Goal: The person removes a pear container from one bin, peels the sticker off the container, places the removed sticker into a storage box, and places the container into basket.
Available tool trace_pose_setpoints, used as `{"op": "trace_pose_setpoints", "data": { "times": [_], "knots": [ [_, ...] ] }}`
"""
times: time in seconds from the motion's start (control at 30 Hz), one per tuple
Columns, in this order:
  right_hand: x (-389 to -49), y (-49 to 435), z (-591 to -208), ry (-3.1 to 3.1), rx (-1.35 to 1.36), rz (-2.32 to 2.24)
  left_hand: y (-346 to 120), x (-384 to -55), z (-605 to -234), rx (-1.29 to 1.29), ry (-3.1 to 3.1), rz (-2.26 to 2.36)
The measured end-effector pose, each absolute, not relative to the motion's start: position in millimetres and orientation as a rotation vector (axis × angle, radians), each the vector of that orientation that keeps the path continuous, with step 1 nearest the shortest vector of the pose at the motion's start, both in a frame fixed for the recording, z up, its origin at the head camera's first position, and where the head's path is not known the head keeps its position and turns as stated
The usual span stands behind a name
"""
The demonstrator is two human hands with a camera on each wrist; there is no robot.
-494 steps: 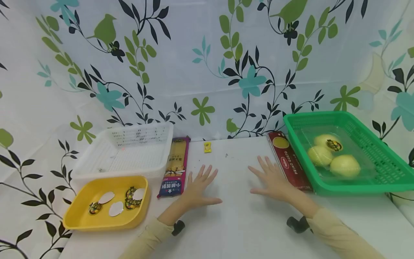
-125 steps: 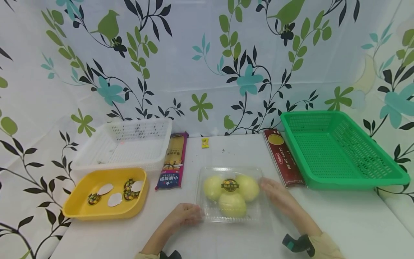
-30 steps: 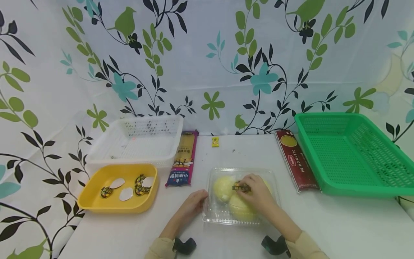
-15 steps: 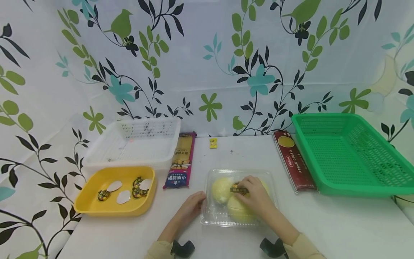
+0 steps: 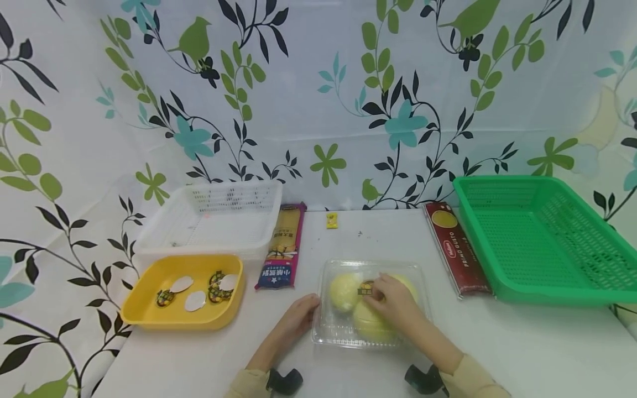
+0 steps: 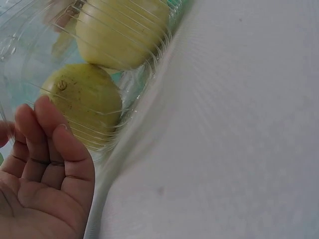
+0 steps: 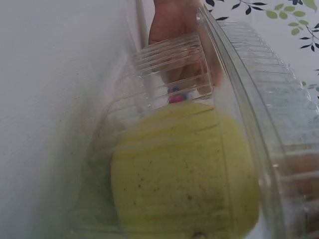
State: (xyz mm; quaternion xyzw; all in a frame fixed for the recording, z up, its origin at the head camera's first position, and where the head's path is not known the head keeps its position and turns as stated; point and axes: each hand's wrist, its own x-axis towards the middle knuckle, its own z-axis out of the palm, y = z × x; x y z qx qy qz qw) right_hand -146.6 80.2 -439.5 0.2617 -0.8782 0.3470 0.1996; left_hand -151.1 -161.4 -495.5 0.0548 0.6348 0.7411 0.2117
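My left hand (image 5: 297,314) bends close round the left rim of one clear box (image 5: 329,333). My right hand (image 5: 393,299) pinches the right end of one sticker (image 5: 365,290) on its lid, tips almost together. Three yellow fruits (image 5: 343,294) sit inside. The box lies between the left and right edges of the table (image 5: 358,376), long way left to right, like the sticker. By the left edge are one yellow tray (image 5: 179,320) and one white basket (image 5: 204,249); by the right, one green basket (image 5: 562,294). Two long packs (image 5: 458,249) and one candy (image 5: 332,221) lie toward the far edge.
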Motion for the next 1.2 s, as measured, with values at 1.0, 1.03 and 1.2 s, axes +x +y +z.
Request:
{"op": "trace_pose_setpoints", "data": {
  "times": [1.0,1.03,1.2],
  "knots": [
    [-151,65,-434,-2.662,0.57,0.712,-162,-147,-493,0.149,1.74,2.081],
    [-151,64,-434,-2.659,0.572,0.71,-162,-147,-494,0.149,1.745,2.078],
    [-150,64,-435,-2.611,0.597,0.702,-162,-147,-495,0.162,1.756,2.08]
  ]
}}
